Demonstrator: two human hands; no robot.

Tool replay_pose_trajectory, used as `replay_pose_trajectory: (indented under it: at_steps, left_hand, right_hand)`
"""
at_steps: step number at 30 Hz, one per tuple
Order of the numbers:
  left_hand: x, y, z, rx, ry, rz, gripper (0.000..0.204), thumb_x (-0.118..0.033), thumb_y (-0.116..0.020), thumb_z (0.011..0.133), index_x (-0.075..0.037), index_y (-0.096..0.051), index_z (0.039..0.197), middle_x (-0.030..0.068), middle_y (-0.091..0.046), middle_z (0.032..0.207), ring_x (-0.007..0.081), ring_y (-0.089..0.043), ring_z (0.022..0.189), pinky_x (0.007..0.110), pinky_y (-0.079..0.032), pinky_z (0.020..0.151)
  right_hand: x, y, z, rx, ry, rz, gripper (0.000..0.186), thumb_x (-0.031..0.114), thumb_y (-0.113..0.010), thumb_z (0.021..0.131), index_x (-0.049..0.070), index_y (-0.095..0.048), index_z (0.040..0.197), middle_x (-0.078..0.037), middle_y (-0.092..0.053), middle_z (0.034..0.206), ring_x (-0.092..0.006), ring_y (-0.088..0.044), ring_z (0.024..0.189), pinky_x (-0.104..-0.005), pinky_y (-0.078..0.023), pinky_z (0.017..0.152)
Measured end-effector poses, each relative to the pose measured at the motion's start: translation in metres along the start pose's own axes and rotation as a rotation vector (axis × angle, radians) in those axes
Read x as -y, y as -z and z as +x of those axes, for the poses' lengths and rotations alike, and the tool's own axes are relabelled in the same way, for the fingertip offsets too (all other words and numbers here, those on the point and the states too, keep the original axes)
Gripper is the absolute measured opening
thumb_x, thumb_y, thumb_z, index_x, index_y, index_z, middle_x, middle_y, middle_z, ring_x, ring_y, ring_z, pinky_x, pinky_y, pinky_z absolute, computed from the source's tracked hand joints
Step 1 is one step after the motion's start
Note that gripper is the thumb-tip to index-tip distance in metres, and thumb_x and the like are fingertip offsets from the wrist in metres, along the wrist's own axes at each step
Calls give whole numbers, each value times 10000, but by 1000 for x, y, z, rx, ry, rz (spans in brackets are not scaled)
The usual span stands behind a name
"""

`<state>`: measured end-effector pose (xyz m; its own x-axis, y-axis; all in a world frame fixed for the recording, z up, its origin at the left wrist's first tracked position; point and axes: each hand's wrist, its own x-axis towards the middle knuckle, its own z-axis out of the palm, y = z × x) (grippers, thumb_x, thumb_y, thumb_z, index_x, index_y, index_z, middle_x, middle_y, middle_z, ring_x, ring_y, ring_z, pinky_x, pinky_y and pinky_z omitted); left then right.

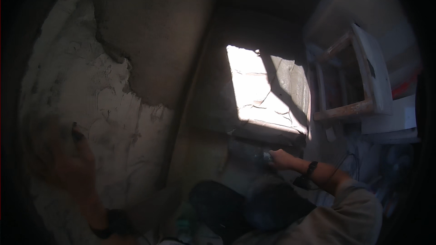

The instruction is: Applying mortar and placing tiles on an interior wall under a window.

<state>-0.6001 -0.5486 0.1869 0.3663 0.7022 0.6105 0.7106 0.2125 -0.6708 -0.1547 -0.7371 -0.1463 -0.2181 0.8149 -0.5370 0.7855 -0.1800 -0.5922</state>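
My left hand (75,165) is raised at the wall on the left, over a rough whitish plaster patch (109,90) with a ragged edge. Motion and shade smear its fingers, so whether it holds anything cannot be told. A small dark spot shows at the tip of the raised thumb. My right hand (282,159) is closed low in front of me, below a sunlit area. Something small and greyish pokes out at its fingers, too dim to name. Dark bands circle both wrists.
Bare grey wall (150,31) surrounds the plaster patch. Ahead, a bright sunlit patch (250,81) shows creased, sheet-like material. At right stands a worn wooden frame (347,110) with a white side, near a white box (393,120). My dark-clothed knees (220,202) are bent below.
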Motion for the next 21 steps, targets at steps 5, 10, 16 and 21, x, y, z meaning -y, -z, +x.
replay_pose_trajectory:
  at_steps: [5, 10, 16, 21]
  left_hand:
    - [4, 3, 11, -178, -96, -86, 427, -395, -529, 932, -138, -566, 1271, 97, -507, 1346, 299, -430, 1269, 453, -303, 1061]
    - [0, -3, 4, -115, -61, -80, 461, -429, -500, 936, -166, -533, 1314, 107, -486, 1371, 295, -403, 1299, 476, -293, 1068]
    - [3, -13, -1, -6, -19, -184, 447, -355, -519, 941, -147, -516, 1337, 95, -438, 1430, 301, -379, 1324, 510, -276, 1076]
    - [3, -5, 7, -133, -175, -74, 350, -271, -560, 933, -95, -575, 1236, 87, -583, 1247, 288, -515, 1180, 469, -362, 1046]
  right_hand:
    - [22, 10, 34, -127, 86, 93, 272, 217, -643, 767, 3, -537, 895, -248, -626, 863, -413, -616, 867, -461, -496, 740]
    - [30, 20, 51, 14, 39, 66, 298, 251, -655, 787, 1, -565, 920, -223, -633, 876, -385, -622, 890, -448, -483, 770]
    - [-3, 130, 65, -32, -354, 536, 333, 277, -397, 945, 77, -648, 1033, -38, -534, 591, -104, -491, 501, -282, -402, 475]
    - [-36, 104, 28, 5, -300, 72, 544, 437, -399, 947, -36, -568, 1156, -217, -647, 960, -317, -637, 873, -404, -493, 773]
